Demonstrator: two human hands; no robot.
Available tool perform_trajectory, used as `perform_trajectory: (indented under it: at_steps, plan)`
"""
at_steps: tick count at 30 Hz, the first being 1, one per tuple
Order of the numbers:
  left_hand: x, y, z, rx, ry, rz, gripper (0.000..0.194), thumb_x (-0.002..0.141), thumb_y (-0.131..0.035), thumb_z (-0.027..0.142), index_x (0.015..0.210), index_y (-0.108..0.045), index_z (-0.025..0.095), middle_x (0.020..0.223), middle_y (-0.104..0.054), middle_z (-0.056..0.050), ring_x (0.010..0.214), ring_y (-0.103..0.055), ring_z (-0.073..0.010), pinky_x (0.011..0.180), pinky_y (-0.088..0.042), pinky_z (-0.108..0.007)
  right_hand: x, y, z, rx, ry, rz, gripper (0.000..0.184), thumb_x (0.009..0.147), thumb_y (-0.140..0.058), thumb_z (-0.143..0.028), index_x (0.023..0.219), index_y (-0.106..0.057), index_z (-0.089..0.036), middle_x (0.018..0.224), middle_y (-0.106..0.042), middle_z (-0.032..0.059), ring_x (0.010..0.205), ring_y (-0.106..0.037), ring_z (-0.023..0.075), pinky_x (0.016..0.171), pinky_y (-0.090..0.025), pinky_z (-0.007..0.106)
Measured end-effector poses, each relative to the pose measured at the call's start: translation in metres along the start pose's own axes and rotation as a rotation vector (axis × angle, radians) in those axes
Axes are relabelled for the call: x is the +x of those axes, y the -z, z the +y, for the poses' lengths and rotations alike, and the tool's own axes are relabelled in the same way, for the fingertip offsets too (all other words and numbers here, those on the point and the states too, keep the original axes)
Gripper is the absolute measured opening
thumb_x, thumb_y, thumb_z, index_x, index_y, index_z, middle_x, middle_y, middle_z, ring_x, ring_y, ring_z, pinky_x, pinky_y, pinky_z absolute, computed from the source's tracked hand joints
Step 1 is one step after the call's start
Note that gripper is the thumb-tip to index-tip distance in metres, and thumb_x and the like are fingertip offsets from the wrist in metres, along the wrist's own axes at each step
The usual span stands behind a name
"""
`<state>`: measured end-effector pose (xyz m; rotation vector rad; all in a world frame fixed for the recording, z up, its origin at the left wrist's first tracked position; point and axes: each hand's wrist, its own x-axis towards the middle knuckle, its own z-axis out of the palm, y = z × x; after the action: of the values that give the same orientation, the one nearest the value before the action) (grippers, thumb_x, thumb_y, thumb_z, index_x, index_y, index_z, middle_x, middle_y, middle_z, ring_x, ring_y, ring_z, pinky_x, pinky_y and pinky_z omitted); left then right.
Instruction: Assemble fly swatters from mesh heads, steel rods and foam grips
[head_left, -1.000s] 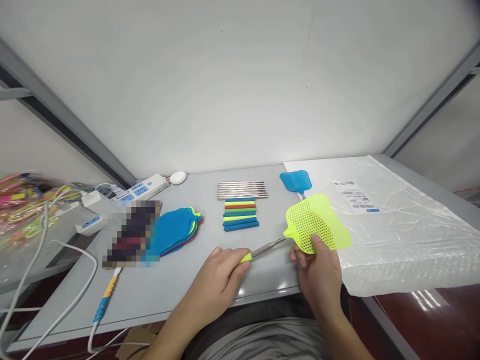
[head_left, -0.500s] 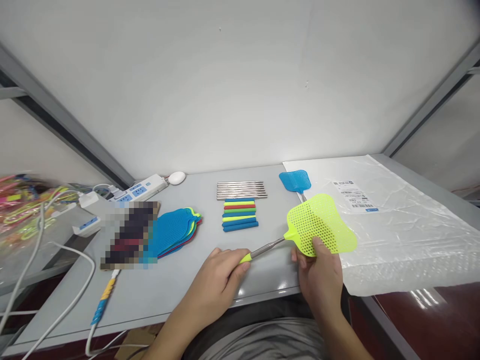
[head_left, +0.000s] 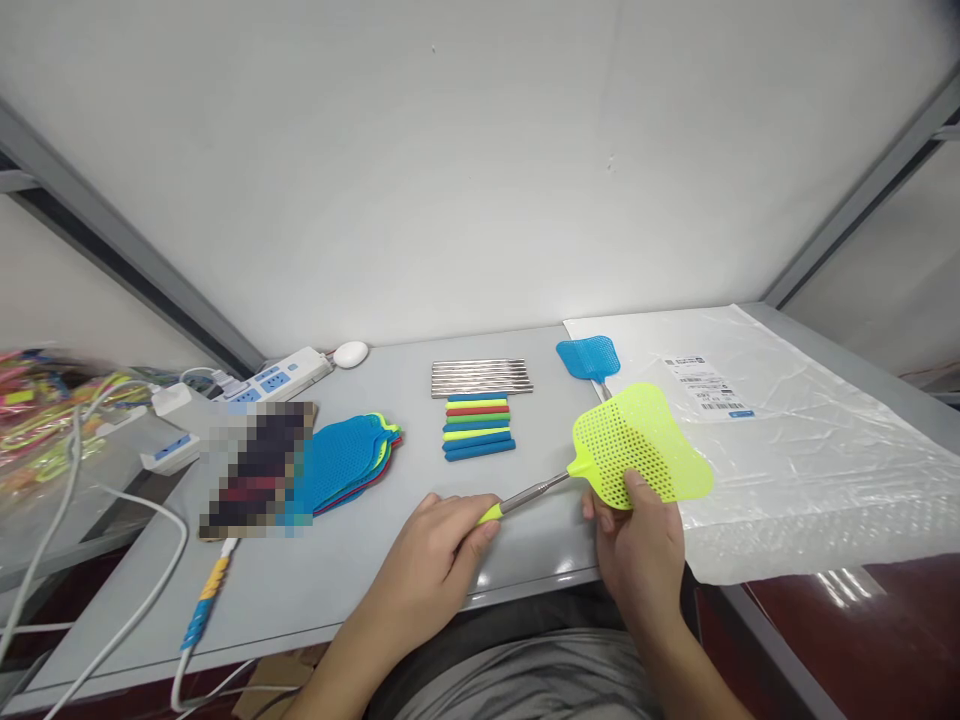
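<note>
A yellow-green fly swatter (head_left: 637, 440) with a metal shaft is held over the table's front part, between my two hands. My left hand (head_left: 442, 550) is closed around its yellow-green grip, most of which the fingers hide. My right hand (head_left: 641, 545) pinches the lower edge of the perforated head, thumb on top and fingers beneath. Beyond that head lies a blue fly swatter (head_left: 590, 358), its shaft partly covered. Several metal rods (head_left: 481, 378) lie side by side at the back middle, with a row of coloured grips (head_left: 478, 427) just in front of them.
Stacked swatter heads (head_left: 345, 462) lie on the left, beside a blurred-out phone-like object (head_left: 259, 470) with a cable. Behind are a power strip (head_left: 281, 378) and a white round object (head_left: 350, 354). A white bubble mailer (head_left: 795, 470) covers the right side and overhangs the front edge.
The view has shifted very slightly. Both hands keep the same hold on the yellow-green fly swatter, and nothing else has visibly moved.
</note>
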<state>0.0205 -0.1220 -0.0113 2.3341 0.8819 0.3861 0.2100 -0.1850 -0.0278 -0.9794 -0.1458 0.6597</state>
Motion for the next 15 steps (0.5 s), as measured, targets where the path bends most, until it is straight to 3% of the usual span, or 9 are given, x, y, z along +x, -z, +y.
perform_trajectory:
  at_steps: [15]
  plan:
    - [-0.0002,-0.0012,-0.0012,0.019,0.006,0.000,0.022,0.103,-0.037,0.033,0.105,-0.057,0.026,0.100,-0.067,0.001,0.090,-0.058,-0.0180,0.084,-0.035,-0.035,0.0020,0.0022,0.0018,-0.005,-0.013,-0.002,0.017,0.078,-0.068,-0.028,0.091,-0.059,-0.021,0.064,-0.050,-0.0102,0.042,-0.037,0.0050,0.046,-0.046,0.024]
